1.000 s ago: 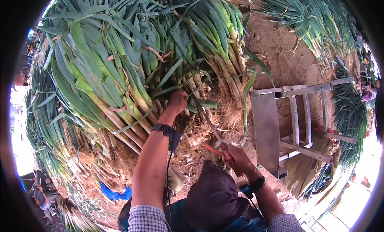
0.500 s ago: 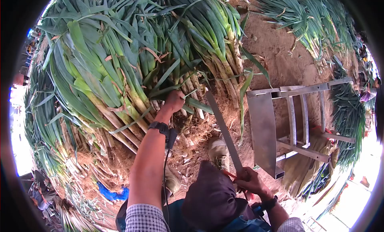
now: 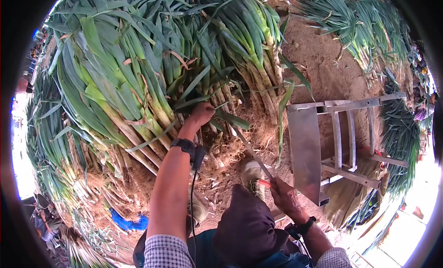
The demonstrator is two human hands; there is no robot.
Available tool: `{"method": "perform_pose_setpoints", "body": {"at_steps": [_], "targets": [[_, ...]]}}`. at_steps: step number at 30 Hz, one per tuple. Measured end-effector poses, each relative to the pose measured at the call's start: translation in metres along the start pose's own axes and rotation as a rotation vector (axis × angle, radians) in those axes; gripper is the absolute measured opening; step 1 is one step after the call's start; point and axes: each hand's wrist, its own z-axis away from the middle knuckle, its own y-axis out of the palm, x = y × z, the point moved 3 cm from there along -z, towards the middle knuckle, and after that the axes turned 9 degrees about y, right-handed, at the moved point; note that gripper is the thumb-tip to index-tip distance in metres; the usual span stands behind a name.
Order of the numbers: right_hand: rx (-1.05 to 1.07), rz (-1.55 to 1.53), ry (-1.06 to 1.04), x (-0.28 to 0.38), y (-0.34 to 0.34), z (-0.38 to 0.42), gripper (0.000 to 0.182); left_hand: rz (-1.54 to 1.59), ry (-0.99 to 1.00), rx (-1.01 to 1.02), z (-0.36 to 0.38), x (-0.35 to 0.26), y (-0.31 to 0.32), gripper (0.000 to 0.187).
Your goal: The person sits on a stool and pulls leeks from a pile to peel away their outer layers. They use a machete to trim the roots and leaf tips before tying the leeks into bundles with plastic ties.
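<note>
My left hand [image 3: 202,114] is closed on a green leaf [image 3: 234,120] beside the roots of a big bundle of long green onions [image 3: 124,92]. Its fingers are pinched together. My right hand [image 3: 285,195] is closed around the red handle of a long thin blade [image 3: 251,151]. The blade slants up and to the left, and its far end is close to the leaf, below and right of my left hand. Whether blade and leaf touch, I cannot tell.
A metal frame stool [image 3: 305,150] stands on the soil to the right. More onions [image 3: 357,25] lie at the upper right. A blue cloth or strip [image 3: 129,222] is at the lower left. My shoe [image 3: 252,173] is below the blade.
My right hand has moved up, and the blade has turned edge-on, its tip now lower and nearer the leaf. My left hand has hardly moved.
</note>
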Motion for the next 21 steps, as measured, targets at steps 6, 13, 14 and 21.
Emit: {"method": "perform_pose_setpoints", "body": {"at_steps": [6, 13, 14, 21], "targets": [[0.012, 0.138, 0.106, 0.023, 0.012, -0.017, 0.016, 0.089, 0.036, -0.035, 0.004, 0.000, -0.001, 0.013], [0.061, -0.088, 0.099, 0.026, 0.032, -0.046, 0.016, 0.076, -0.031, -0.011, 0.005, -0.004, -0.001, 0.017], [0.045, -0.088, 0.079, 0.028, 0.030, -0.046, 0.015, 0.030, -0.034, -0.005, 0.006, -0.008, -0.002, 0.018], [0.011, -0.030, 0.099, 0.039, -0.050, 0.049, 0.010, -0.141, 0.134, -0.017, 0.007, 0.010, -0.007, 0.023]]}}
